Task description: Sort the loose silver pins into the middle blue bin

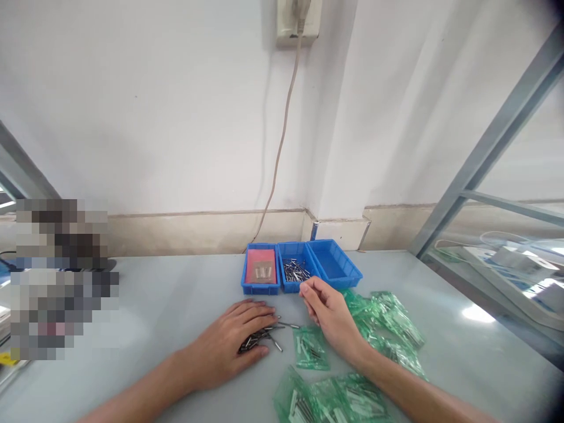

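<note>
My left hand [235, 338] lies palm down on the grey table, fingers stretched over a loose pile of small metal pins [259, 338]. My right hand [328, 311] is raised just in front of the middle blue bin [296, 271], fingertips pinched together; whether they hold a pin is too small to tell. That bin holds several metal pins. The left blue bin [260, 268] has a pink pad with a few small parts. The right blue bin [335, 264] looks empty. Green plastic bags [311, 348] with pins lie around my right wrist.
More green bags [396, 329] spread across the table to the right and near the front edge [335, 399]. A cable [279, 147] runs down the white wall behind the bins. A metal frame [489, 147] and shelf stand at the right. A pixelated area is at the left.
</note>
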The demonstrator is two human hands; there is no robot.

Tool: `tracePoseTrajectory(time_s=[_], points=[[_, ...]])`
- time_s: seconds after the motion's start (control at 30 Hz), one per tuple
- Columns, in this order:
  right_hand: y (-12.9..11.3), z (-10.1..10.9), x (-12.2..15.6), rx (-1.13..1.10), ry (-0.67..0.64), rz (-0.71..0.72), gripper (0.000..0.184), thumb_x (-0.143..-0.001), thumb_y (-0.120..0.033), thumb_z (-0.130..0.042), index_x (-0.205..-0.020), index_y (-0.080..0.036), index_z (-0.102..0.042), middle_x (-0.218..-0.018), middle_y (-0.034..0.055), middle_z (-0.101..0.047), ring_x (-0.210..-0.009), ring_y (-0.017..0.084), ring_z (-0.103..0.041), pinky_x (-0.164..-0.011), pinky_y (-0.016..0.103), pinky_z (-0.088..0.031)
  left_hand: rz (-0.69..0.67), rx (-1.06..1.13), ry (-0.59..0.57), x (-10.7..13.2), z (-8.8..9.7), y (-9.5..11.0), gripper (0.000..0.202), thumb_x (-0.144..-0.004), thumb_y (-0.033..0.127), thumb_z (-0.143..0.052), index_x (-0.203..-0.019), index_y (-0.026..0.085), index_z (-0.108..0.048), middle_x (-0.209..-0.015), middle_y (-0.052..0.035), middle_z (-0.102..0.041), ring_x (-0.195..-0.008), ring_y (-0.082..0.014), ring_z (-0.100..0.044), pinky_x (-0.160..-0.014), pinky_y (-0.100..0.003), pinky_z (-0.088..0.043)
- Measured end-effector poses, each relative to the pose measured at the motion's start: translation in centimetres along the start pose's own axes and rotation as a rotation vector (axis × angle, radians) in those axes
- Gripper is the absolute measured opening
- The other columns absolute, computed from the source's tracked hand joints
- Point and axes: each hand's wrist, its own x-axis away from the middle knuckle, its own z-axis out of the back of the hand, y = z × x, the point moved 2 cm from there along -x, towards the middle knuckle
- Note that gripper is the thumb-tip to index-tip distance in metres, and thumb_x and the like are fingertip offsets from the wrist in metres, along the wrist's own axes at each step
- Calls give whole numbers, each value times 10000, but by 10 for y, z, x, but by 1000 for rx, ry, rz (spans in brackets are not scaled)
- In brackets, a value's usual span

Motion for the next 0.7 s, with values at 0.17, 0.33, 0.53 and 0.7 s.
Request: tracePoseTrajectory(time_s=[0.17, 0.33, 0.53, 0.7], points=[[-9, 0, -3, -154, -90, -1, 507, -1044, -649, -583, -1345, -242, -610, -894, 22, -683, -641, 163, -572, -515, 269, -424, -4, 5, -7, -1, 1, 1, 541, -1109, 412, -587, -1628, 333, -454, -1638, -43, -536, -1515, -283, -495, -1288, -525, -396], [-12, 3, 5, 332, -131, 225, 224, -1072, -453, -632, -1181, -269, -696, -949, 32, -697, -849, 224, -638, -775, 357, -520, -21, 18, 15, -1, 1, 0, 557, -1099, 398, -608, -1630, 331, -451, -1615, -53, -556, -1499, -278, -512, -1299, -508, -377], [-8, -7, 17, 957, -324, 419, 224, -979, -286, -800, -1166, -269, -679, -1175, 46, -692, -1085, 307, -625, -930, 443, -489, 29, 28, 65, 2, -1, 0, 521, -1078, 411, -637, -1569, 293, -507, -1620, -92, -508, -1481, -304, -490, -1245, -491, -439], [-3, -12, 14, 978, -327, 421, 150, -1079, -150, -586, -966, -245, -616, -1026, 19, -689, -949, 254, -630, -878, 401, -465, 55, 37, 95, 1, -1, 1, 496, -1076, 421, -634, -1528, 251, -518, -1505, -115, -573, -1376, -307, -535, -1190, -490, -474]])
